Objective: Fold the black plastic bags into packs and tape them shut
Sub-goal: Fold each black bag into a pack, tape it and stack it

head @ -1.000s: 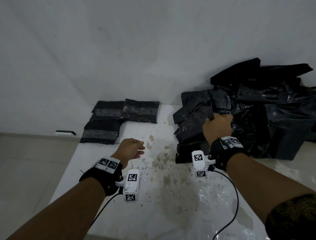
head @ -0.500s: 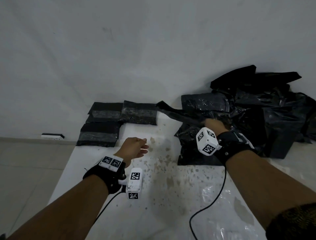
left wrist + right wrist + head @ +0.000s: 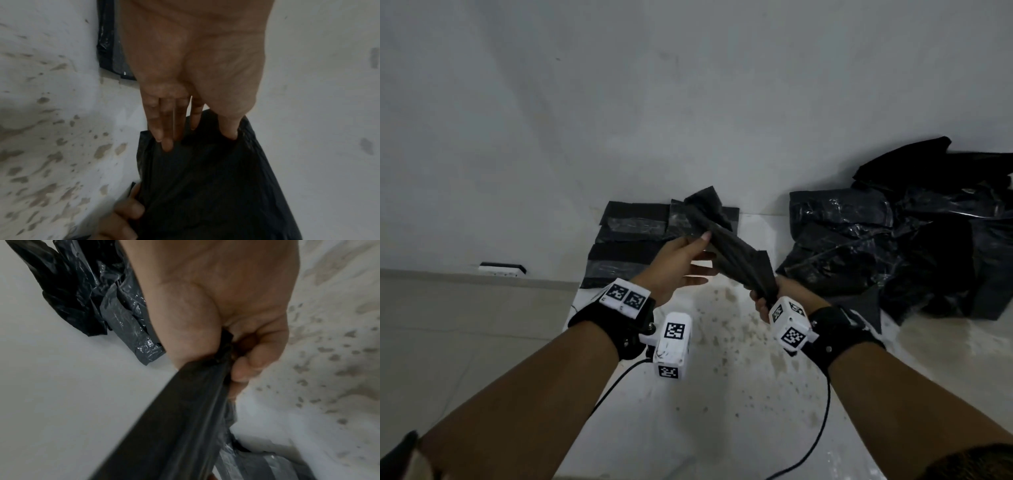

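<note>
The right hand now lifts one black bag clear of the pile and holds it above the counter, while the left hand rises to pinch its far end.

Dim, flat, greyish light with no clear source. In the head view the white table shows only faint soft shadows beneath the forearms, and the wall above it darkens toward the frame corners. Small glints of glare sit on the crumpled pile of black bags at the table's right side. Wide-angle bending stretches both forearms near the lower edge. Both wrist views are soft, grainy and smeared, the palms nearest the lens out of focus
</note>
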{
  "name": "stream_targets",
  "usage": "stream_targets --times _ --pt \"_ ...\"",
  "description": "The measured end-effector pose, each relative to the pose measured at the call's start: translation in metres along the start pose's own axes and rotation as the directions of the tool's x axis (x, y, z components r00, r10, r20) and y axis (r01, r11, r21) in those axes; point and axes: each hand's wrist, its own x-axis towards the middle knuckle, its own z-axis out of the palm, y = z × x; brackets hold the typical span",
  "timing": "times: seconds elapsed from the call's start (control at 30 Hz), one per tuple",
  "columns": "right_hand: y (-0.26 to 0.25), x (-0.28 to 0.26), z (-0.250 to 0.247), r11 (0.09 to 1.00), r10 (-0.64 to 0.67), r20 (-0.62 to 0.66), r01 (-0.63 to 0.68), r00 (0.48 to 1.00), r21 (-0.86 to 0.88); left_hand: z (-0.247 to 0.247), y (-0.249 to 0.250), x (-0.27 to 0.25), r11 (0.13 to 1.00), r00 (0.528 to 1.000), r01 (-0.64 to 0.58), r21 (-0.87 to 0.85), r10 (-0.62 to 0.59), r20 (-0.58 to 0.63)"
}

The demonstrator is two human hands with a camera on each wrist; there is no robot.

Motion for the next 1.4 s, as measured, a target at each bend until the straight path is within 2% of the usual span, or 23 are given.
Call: stream_targets --times 0.07,0.2,0.33,0.4,0.53,0.6,0.67,0.77,0.83,0.93,1.07,1.23,1.3,1.4 --pt "0.002 -0.008 0.017 0.999 0.016 0.051 -0.018 0.999 0.042 -0.011 0.002 -0.003 1.000 1.000 -0.010 -0.007 0.010 0.029" --pt "0.000 -0.022 0.050 0.997 -0.016 0.070 0.021 0.997 -0.076 -0.033 0.006 -0.009 0.999 0.998 -0.036 -0.032 0.038 0.050" --pt "0.002 -0.033 0.062 0.961 -0.041 0.110 0.070 0.993 -0.267 -0.052 0.007 -0.005 0.999 0.998 -0.046 0.002 0.046 -0.038" --pt "0.005 -0.037 0.061 0.945 -0.051 0.150 0.097 0.987 -0.314 -0.061 0.003 -0.001 1.000 0.996 0.003 -0.026 -0.005 -0.092" --pt "0.013 -0.042 0.049 0.921 -0.068 0.175 0.129 0.982 -0.368 -0.065 -0.007 0.000 0.990 0.989 0.129 -0.052 -0.132 -0.063" --pt "0.018 -0.042 0.041 0.886 -0.130 0.165 0.190 0.978 -0.422 -0.060 -0.009 -0.001 0.988 0.988 0.143 -0.064 -0.147 -0.054" --pt "0.024 -0.040 0.031 0.853 -0.250 0.109 0.272 0.962 -0.446 -0.052 -0.010 0.000 0.983 0.989 0.130 -0.126 -0.138 -0.057" --pt "0.031 -0.032 0.015 0.818 -0.469 -0.002 0.433 0.883 -0.379 -0.040 -0.006 -0.001 0.976 0.992 0.078 -0.204 -0.096 -0.082" --pt "0.034 -0.030 0.004 0.817 -0.524 -0.028 0.493 0.851 -0.299 -0.032 -0.006 0.001 0.995 0.992 -0.002 -0.101 -0.011 -0.129" --pt "0.036 -0.026 -0.015 0.847 -0.507 -0.017 0.495 0.862 -0.197 -0.022 -0.009 0.004 0.997 0.986 -0.075 -0.002 0.074 -0.146" --pt "0.028 -0.034 -0.035 0.881 -0.472 0.041 0.473 0.881 -0.002 0.002 -0.009 0.004 0.992 0.990 -0.105 0.064 0.110 -0.087" --pt "0.014 -0.035 -0.057 0.869 -0.494 0.123 0.492 0.861 0.046 0.029 -0.015 -0.001 0.972 0.990 -0.138 0.191 0.142 -0.006" --pt "0.011 -0.035 -0.065 0.874 -0.484 0.152 0.485 0.862 0.027 0.037 -0.022 -0.004 0.972 0.986 -0.159 0.175 0.166 -0.027" --pt "0.014 -0.034 -0.073 0.883 -0.464 0.195 0.468 0.864 0.029 0.044 -0.034 -0.007 0.992 0.984 -0.116 0.059 0.123 -0.128"
